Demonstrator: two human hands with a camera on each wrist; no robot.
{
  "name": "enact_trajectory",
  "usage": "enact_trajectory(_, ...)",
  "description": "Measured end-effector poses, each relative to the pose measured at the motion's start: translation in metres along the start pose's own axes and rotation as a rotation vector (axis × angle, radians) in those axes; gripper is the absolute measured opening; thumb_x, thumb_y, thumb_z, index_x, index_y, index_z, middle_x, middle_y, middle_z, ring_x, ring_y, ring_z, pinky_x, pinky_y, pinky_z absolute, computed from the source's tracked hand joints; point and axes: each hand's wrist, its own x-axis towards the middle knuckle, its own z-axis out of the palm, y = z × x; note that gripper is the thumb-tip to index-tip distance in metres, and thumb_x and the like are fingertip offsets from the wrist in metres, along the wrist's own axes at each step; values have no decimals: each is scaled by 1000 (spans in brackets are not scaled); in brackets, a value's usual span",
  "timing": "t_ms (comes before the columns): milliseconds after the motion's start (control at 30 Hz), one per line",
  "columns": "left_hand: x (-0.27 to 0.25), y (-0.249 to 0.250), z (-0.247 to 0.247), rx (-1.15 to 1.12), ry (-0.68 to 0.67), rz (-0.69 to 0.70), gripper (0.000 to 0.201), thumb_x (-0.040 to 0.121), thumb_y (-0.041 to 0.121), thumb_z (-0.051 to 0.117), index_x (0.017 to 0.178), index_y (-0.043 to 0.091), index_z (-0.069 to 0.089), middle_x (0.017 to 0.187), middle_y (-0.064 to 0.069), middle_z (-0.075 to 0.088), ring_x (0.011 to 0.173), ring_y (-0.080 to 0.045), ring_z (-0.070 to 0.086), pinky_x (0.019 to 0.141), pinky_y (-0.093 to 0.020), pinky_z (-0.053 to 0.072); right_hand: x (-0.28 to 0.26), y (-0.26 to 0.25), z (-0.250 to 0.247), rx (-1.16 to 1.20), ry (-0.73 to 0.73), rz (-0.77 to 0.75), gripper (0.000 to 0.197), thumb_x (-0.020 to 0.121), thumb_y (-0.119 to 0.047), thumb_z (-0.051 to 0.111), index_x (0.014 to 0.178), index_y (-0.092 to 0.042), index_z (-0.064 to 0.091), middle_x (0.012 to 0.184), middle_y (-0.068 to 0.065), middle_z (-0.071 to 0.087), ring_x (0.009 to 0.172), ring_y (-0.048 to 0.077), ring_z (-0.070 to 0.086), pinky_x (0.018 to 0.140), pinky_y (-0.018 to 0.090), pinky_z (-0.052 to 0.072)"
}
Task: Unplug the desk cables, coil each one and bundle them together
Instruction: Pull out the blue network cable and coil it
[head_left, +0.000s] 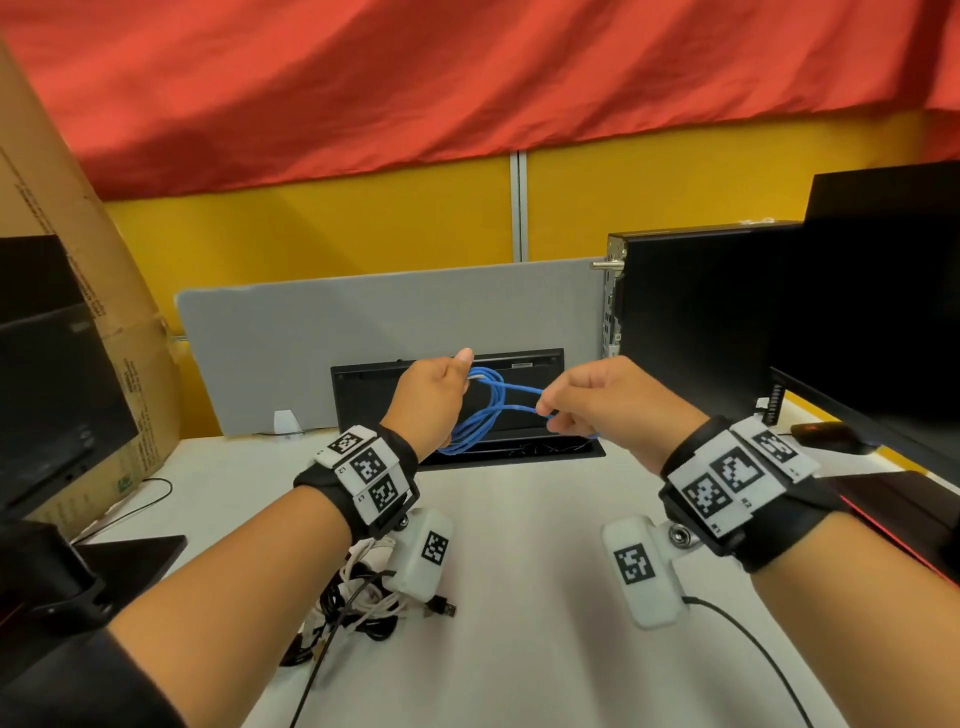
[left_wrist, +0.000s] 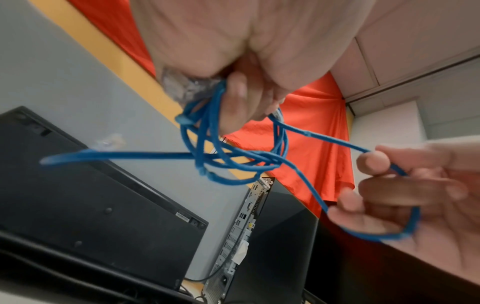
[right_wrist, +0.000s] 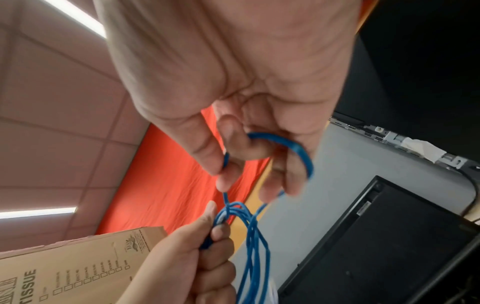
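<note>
The thumb and forefinger of the right hand (head_left: 613, 405) pinch a loop of the blue cable (head_left: 483, 410), and in the right wrist view that loop curls round the other bent fingers (right_wrist: 291, 176). Just left of it, the left hand (head_left: 431, 400) is closed in a fist around the gathered coils, thumb on top; the coils hang below the fist in several loose rings. In the left wrist view a clear plug on one end of the cable (left_wrist: 109, 142) sticks out to the left, blurred. Two strands run between the hands, which are held up near the middle of the head view, above the white desk (head_left: 519, 597).

Behind the hands a black open cable box (head_left: 447, 400) is set into the desk, in front of a grey divider panel (head_left: 363, 332). At the lower left of centre, a tangle of black and white cables (head_left: 353, 603) lies on the desk under the left wrist. A small black computer (head_left: 691, 312) stands upright at the right, beside a dark monitor (head_left: 883, 312). A cardboard box (head_left: 78, 260) leans at the left edge, and red cloth (head_left: 467, 78) hangs across the top over a yellow wall (head_left: 337, 218).
</note>
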Motion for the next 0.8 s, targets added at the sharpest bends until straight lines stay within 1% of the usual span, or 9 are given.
enact_trajectory(100,3,0,0,-7,12,-5,51,101,44,38,58,16,35,45,4,32,30,-8,32,36,-20,35,-2,4,0,-25,119,-128,15,85,-20,68,75,-16,78,79,4,74,82,19,68,75,24,53)
enact_trajectory(200,4,-2,-3,-60,7,-52,51,101,44,38,59,16,34,41,9,33,35,-11,31,39,-23,35,-2,6,-1,191,174,-126,19,88,-19,66,77,-6,75,67,6,71,66,22,63,77,30,56)
enact_trajectory(267,5,-3,-5,-53,6,-58,51,101,45,38,60,15,36,44,5,33,34,-12,32,39,-23,35,-3,8,-1,443,152,-90,22,92,-13,61,87,6,70,50,2,55,49,19,46,61,32,57)
enact_trajectory(333,5,-4,-9,-48,21,-67,50,101,45,39,61,15,37,49,0,31,35,-13,32,38,-22,34,-2,10,-6,475,152,-69,21,94,-13,58,93,5,70,51,2,33,45,14,28,41,23,38)
enact_trajectory(400,5,-6,-14,-30,38,-72,50,101,45,39,61,14,37,51,-3,30,37,-15,31,38,-23,33,0,12,-12,373,156,-88,20,94,-14,58,90,-2,73,55,3,28,46,14,23,39,22,24)
enact_trajectory(533,4,-4,-17,-212,5,-210,48,99,46,42,61,17,40,51,1,29,37,-13,26,39,-22,27,8,21,-18,-269,277,-360,17,92,-21,61,85,-19,76,51,-13,50,47,4,44,48,11,36)
enact_trajectory(600,0,-1,-18,-490,-73,-320,45,100,46,42,63,19,41,50,5,26,37,-10,20,39,-19,20,13,29,-19,-533,315,-439,16,93,-22,59,89,-20,75,65,-13,54,63,5,51,62,16,41)
enact_trajectory(667,-4,0,-21,-681,-173,-360,43,100,45,44,64,20,40,49,7,23,37,-8,17,36,-17,18,16,43,-20,-727,313,-407,17,95,-26,55,92,-24,72,70,-12,52,71,13,53,67,29,47)
enact_trajectory(800,-3,1,-25,-687,-215,-291,40,97,35,53,64,23,36,52,7,19,39,-9,15,35,-16,19,13,70,-7,-689,230,-254,21,95,-39,51,81,-32,63,54,-11,54,53,6,51,53,24,43)
